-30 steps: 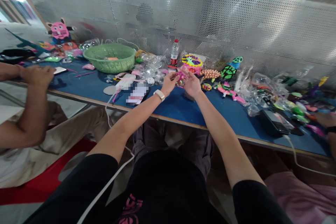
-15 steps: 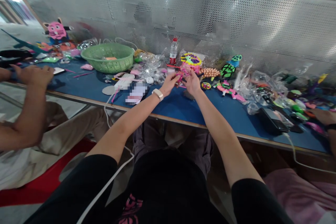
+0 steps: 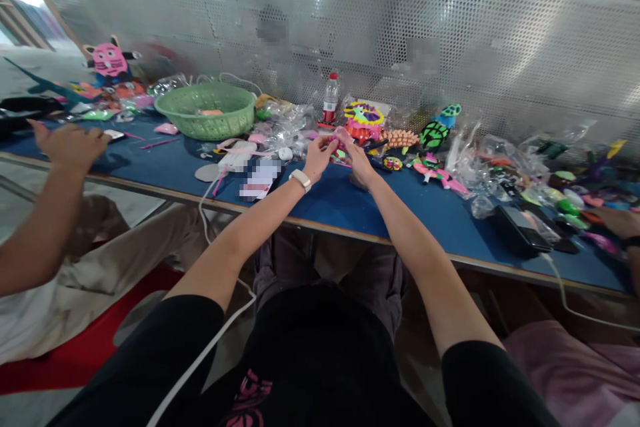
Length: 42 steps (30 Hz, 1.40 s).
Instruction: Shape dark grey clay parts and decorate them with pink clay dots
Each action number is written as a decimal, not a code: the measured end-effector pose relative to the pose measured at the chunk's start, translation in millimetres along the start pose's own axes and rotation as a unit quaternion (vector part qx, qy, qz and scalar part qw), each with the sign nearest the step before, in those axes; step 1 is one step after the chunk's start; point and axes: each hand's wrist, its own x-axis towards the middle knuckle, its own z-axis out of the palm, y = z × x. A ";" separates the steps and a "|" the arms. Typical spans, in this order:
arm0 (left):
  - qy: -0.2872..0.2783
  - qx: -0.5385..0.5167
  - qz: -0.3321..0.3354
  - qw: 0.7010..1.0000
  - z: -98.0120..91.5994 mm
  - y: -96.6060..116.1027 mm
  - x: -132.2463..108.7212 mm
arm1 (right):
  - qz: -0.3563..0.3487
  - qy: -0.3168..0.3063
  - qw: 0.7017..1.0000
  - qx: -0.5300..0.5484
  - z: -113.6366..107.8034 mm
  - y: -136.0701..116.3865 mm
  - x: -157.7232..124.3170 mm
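Observation:
My left hand (image 3: 318,160), with a pale watch on its wrist, is closed with its fingertips on a small lump of pink clay (image 3: 341,137). From the other side my right hand (image 3: 360,165) pinches the same lump; part of it looks like clear pink wrapping, and its exact shape is too small to make out. Both hands are just above the blue table (image 3: 320,203). Right behind them stands a pink figure with a yellow and purple frill (image 3: 364,115). A spiky orange-tan clay figure (image 3: 400,139) lies to the right of my right hand.
A green basket (image 3: 207,113), a phone (image 3: 261,179) and a white corded device (image 3: 237,157) are on the left. A red-capped bottle (image 3: 330,99) stands behind. Plastic wrappers (image 3: 477,163) and a black box (image 3: 517,230) are on the right. A co-worker's hand (image 3: 75,147) is at far left.
My hands have drawn slightly left and closer together around the pink clay, and my right fingers have shifted left. The co-worker's hand at the left has moved a little.

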 end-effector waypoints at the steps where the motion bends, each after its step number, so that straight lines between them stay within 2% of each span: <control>1: 0.001 0.002 0.001 1.000 0.0 -0.1 0.3 | 0.008 0.001 1.000 0.008 0.8 0.1 0.0; 10: 0.031 0.007 0.001 0.999 0.7 2.9 -0.7 | 0.022 0.091 0.995 0.037 -4.5 -2.1 6.3; 15: 0.017 0.016 0.015 1.000 1.1 6.6 -3.7 | 0.044 0.067 0.996 0.045 0.2 -4.3 3.6; 24: -0.004 0.067 0.064 0.996 -2.7 8.1 -6.5 | 0.044 0.009 0.998 0.053 19.9 2.2 -3.8; 33: 0.018 0.067 0.083 0.994 -1.6 7.7 -6.7 | 0.047 0.051 0.997 0.028 -7.1 -1.2 6.5; 38: -0.006 0.079 0.092 0.993 -2.2 5.8 -7.4 | 0.052 0.056 0.995 0.061 -4.6 -7.9 1.7; 42: -0.014 0.049 0.053 0.997 0.2 0.6 -7.4 | 0.038 0.042 0.994 0.094 -1.2 -15.9 -3.6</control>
